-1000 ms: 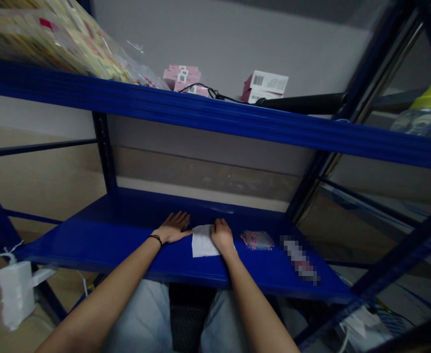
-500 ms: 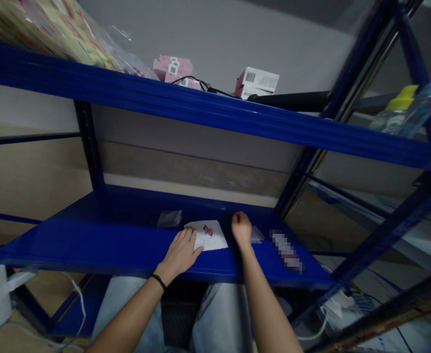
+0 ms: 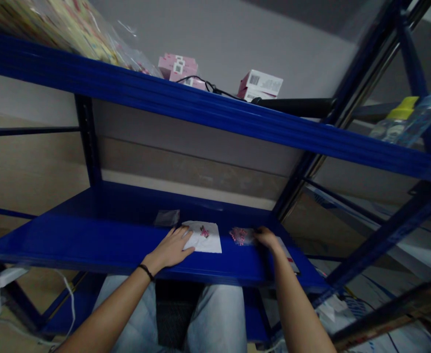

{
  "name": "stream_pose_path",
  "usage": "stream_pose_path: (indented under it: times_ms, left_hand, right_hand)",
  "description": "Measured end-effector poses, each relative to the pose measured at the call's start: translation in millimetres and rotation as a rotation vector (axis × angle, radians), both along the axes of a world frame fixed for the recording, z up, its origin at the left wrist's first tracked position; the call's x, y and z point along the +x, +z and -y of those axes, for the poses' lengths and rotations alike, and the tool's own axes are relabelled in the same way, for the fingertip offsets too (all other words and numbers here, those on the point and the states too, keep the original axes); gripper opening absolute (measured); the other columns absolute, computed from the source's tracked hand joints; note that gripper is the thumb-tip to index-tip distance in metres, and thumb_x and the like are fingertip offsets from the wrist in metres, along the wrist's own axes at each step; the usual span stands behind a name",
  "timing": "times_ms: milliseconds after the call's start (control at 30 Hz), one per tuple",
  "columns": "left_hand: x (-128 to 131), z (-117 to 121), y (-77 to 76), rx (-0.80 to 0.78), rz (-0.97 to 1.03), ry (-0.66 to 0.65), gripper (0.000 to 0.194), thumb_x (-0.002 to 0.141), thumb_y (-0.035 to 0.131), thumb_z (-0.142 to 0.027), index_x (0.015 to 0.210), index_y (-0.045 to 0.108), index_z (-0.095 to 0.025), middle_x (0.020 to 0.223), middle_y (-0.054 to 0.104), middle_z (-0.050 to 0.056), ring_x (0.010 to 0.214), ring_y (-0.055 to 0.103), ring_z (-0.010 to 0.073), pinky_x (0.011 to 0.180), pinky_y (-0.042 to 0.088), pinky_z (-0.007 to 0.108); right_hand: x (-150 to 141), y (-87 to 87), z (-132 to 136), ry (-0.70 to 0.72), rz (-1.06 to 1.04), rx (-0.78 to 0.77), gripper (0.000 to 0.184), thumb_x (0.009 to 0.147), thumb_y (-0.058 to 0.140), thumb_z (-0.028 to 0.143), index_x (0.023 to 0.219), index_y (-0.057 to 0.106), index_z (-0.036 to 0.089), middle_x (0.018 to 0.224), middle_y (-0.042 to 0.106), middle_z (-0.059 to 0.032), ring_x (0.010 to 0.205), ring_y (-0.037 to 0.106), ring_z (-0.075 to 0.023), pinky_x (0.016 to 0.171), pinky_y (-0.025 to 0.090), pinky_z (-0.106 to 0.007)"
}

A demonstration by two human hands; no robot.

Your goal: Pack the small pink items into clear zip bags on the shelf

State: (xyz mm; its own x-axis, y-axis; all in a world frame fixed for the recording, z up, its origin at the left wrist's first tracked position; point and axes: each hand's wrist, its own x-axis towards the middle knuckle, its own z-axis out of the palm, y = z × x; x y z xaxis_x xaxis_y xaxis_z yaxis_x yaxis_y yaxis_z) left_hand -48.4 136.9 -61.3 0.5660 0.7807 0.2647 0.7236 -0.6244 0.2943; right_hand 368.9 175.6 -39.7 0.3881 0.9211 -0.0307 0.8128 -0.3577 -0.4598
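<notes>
My left hand lies flat with its fingers stretched out over the left edge of a white sheet, which looks like paper or cloth. A small cluster of pink and dark pieces rests on the middle of that sheet. To the right is a clear plastic bag, with many small pink beads at its left end; I cannot tell whether all are inside it. My right hand is at the bag's right edge, fingers curled and seemingly pinching it. The fingertips are partly hidden.
Another clear bag lies left of the sheet on the blue shelf. A flat white and red item sits partly behind my right wrist. Overhead, a blue beam crosses below pink boxes, white boxes and bottles.
My right hand has moved right from beside the sheet to the bag's right edge, uncovering the pink beads. My left hand stays on the sheet, and the view has shifted slightly.
</notes>
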Motion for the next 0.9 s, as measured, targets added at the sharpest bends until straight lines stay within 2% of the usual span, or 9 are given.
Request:
stream_pose_path:
  times_ms: [100,200,333,433,567,667,767,900]
  left_hand:
    - [2.5,6.5,0.3,0.045,0.08,-0.017,0.053,0.095,0.046,-0.048,0.138,0.051,-0.017,0.143,0.051,0.017,0.134,0.044,0.0312,0.111,0.032,0.045]
    - [4.5,12.4,-2.1,0.077,0.155,-0.013,0.051,0.095,0.047,-0.046,0.137,0.052,-0.017,0.143,0.051,0.015,0.134,0.044,0.0305,0.112,0.033,0.045]
    - [8.8,20.5,2.5,0.093,0.322,0.045,0.042,0.094,0.051,-0.038,0.13,0.058,-0.016,0.138,0.055,0.014,0.13,0.047,0.0293,0.111,0.036,0.044]
    - [20.4,33.7,21.1,0.066,0.524,0.059,0.031,0.092,0.053,-0.028,0.119,0.065,-0.018,0.125,0.063,0.012,0.119,0.056,0.0259,0.105,0.043,0.04]
    - [47.7,60.6,54.7,-0.1,0.775,-0.008,0.024,0.093,0.052,-0.026,0.108,0.071,-0.022,0.109,0.07,0.007,0.097,0.066,0.0205,0.086,0.053,0.031]
    - [65.3,78.3,68.0,-0.27,0.942,-0.057,0.024,0.093,0.054,-0.031,0.106,0.072,-0.022,0.102,0.073,0.006,0.088,0.069,0.019,0.079,0.054,0.027]
    - [68.7,89.2,66.1,-0.375,1.088,-0.035,0.024,0.092,0.057,-0.034,0.105,0.07,-0.019,0.098,0.074,0.007,0.087,0.071,0.0199,0.076,0.056,0.027]
    - [51.3,98.0,54.3,-0.382,1.177,0.076,0.023,0.09,0.059,-0.037,0.099,0.068,-0.017,0.096,0.074,0.008,0.086,0.072,0.0212,0.076,0.058,0.028]
  right_hand:
    - [0.1,1.2,2.2,0.011,-0.09,0.008,0.009,0.071,0.066,0.02,0.074,0.071,0.014,0.071,0.071,-0.0088,0.062,0.063,-0.0183,0.054,0.039,-0.024]
    - [1.6,8.4,11.0,0.017,-0.159,0.058,0.009,0.069,0.065,0.022,0.064,0.068,0.014,0.063,0.067,-0.0064,0.059,0.059,-0.0171,0.052,0.036,-0.024]
    - [0.3,28.7,31.0,0.026,-0.294,0.136,0.017,0.069,0.064,0.033,0.072,0.067,0.016,0.059,0.061,-0.0009,0.053,0.05,-0.0132,0.049,0.031,-0.024]
    - [-18.0,46.7,51.2,0.081,-0.582,0.217,0.025,0.067,0.067,0.041,0.075,0.065,0.018,0.058,0.055,0.0033,0.05,0.043,-0.0105,0.049,0.029,-0.023]
    - [-82.4,61.2,84.4,0.243,-0.818,0.318,0.031,0.072,0.069,0.048,0.073,0.064,0.017,0.062,0.056,0.0021,0.056,0.045,-0.0111,0.054,0.033,-0.023]
    - [-147.8,58.4,109.9,0.287,-0.837,0.469,0.032,0.077,0.068,0.049,0.079,0.067,0.017,0.065,0.057,0.0012,0.06,0.047,-0.0127,0.057,0.035,-0.024]
    - [-204.1,46.0,130.7,0.344,-0.852,0.612,0.028,0.081,0.066,0.046,0.087,0.067,0.018,0.073,0.06,0.0006,0.067,0.051,-0.014,0.063,0.039,-0.024]
    - [-249.3,29.3,147.3,0.362,-0.931,0.632,0.026,0.085,0.063,0.044,0.087,0.064,0.018,0.078,0.062,-0.0011,0.072,0.054,-0.0152,0.065,0.043,-0.024]
